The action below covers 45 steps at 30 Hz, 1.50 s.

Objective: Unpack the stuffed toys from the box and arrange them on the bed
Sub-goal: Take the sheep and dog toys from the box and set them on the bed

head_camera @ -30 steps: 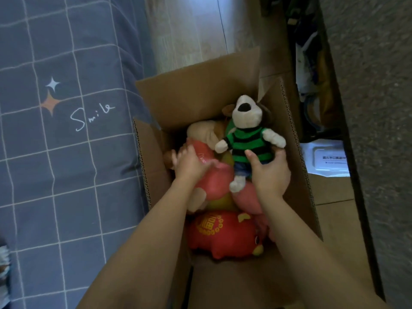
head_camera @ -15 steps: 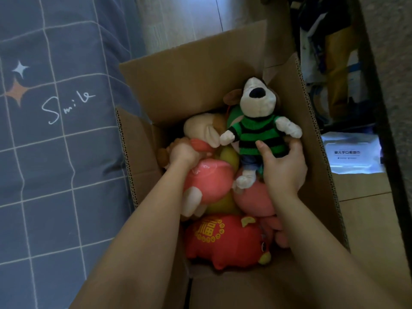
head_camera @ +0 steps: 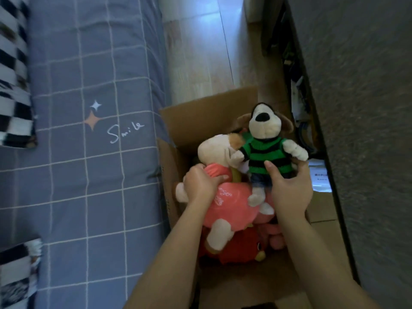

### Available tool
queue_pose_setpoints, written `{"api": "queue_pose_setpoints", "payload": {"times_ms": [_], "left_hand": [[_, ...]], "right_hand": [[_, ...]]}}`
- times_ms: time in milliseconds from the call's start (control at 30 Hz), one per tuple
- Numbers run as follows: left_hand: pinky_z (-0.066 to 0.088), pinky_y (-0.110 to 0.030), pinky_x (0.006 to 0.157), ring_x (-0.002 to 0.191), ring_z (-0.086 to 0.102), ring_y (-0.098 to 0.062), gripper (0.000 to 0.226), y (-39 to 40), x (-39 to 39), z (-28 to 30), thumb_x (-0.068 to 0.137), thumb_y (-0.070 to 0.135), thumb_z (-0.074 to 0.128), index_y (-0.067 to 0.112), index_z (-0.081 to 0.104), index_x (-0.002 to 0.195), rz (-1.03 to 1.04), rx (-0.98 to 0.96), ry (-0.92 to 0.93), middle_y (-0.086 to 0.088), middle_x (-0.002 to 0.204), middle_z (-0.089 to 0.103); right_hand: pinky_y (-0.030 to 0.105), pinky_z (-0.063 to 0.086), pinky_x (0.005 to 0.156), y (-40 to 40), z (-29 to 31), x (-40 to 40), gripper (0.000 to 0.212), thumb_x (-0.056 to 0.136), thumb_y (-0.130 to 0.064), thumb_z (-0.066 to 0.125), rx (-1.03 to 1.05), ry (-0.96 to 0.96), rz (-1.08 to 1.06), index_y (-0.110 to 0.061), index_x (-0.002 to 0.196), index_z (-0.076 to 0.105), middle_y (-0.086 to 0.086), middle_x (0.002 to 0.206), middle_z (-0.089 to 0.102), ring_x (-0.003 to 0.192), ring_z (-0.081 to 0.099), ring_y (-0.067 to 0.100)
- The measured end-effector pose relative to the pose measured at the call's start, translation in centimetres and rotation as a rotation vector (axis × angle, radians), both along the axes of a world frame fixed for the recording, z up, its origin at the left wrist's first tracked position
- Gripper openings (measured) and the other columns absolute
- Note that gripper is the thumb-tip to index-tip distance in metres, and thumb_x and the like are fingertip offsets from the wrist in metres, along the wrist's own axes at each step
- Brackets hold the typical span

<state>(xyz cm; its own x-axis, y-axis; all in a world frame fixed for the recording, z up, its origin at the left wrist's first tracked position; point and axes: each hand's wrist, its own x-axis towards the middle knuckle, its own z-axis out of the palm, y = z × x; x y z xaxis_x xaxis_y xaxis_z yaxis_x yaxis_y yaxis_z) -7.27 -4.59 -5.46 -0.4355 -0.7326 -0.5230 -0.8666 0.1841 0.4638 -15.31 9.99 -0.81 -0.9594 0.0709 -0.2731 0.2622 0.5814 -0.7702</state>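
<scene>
An open cardboard box [head_camera: 200, 117] stands on the floor beside the bed [head_camera: 89, 175]. My right hand [head_camera: 289, 188] grips a stuffed dog in a green and black striped sweater [head_camera: 266, 152], held upright above the box. My left hand [head_camera: 200, 186] is closed on a cream plush in a pink shirt [head_camera: 229, 206], lifted partly over the box's left wall. A red plush with a yellow beak [head_camera: 243, 250] and a pink plush [head_camera: 274, 237] lie lower inside the box.
The bed has a blue grid-pattern sheet with a star and the word "Smile". Black and white checkered fabric [head_camera: 13, 85] lies along its left side. Wooden floor [head_camera: 200, 52] runs behind the box. A dark wall [head_camera: 367, 130] and cluttered items [head_camera: 301, 103] stand to the right.
Both hands have risen, lifting the striped dog and the pink-shirted plush up out of the box. The view has pulled back and shows more of the bed.
</scene>
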Motion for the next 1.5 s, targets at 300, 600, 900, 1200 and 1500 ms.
{"api": "queue_pose_setpoints", "payload": {"times_ms": [300,600,900,1200,1500], "left_hand": [[0.041,-0.030,0.063,0.079,0.061,-0.025,0.050,-3.7,7.1,24.5,0.054,0.049,0.083,0.015,0.058,0.080,0.329,-0.147,0.229,-0.002,0.082,0.063],[0.043,-0.029,0.065,0.077,0.058,-0.023,0.052,-10.5,27.3,43.3,0.058,0.047,0.083,0.011,0.059,0.086,0.808,-0.415,0.383,-0.004,0.083,0.061],[0.047,-0.035,0.076,0.094,0.061,-0.028,0.062,-12.0,56.7,55.3,0.063,0.043,0.082,0.004,0.056,0.103,1.327,-0.633,0.519,-0.009,0.103,0.064],[0.049,-0.039,0.083,0.098,0.060,-0.031,0.060,-12.3,77.6,59.7,0.063,0.039,0.083,0.004,0.056,0.103,1.772,-0.894,0.583,-0.014,0.107,0.062],[0.038,-0.047,0.100,0.120,0.043,-0.038,0.057,-15.6,91.0,61.8,0.075,0.030,0.075,0.003,0.049,0.118,1.978,-1.128,0.581,-0.020,0.123,0.048]], "right_hand": [[0.032,0.049,0.085,-3.9,21.4,3.6,0.053,0.076,-0.037,0.073,-0.250,-0.082,0.250,-0.019,0.122,0.054,-0.002,0.115,0.064,0.106,0.059,0.017],[0.041,0.050,0.090,-17.3,39.1,17.5,0.040,0.078,-0.029,0.073,-0.558,-0.201,0.697,-0.021,0.112,0.054,-0.004,0.107,0.062,0.104,0.060,0.021],[0.039,0.048,0.094,-27.0,50.8,44.4,0.054,0.078,-0.032,0.072,-0.767,-0.354,1.087,-0.014,0.125,0.053,-0.003,0.120,0.059,0.113,0.055,0.021],[0.035,0.048,0.086,-33.0,54.8,65.5,0.049,0.081,-0.023,0.070,-0.897,-0.591,1.283,-0.015,0.126,0.053,0.004,0.125,0.060,0.109,0.058,0.020],[0.044,0.047,0.096,-40.9,52.7,78.2,0.050,0.083,-0.017,0.068,-0.868,-0.643,1.458,-0.011,0.129,0.049,0.010,0.129,0.058,0.115,0.056,0.027]]}}
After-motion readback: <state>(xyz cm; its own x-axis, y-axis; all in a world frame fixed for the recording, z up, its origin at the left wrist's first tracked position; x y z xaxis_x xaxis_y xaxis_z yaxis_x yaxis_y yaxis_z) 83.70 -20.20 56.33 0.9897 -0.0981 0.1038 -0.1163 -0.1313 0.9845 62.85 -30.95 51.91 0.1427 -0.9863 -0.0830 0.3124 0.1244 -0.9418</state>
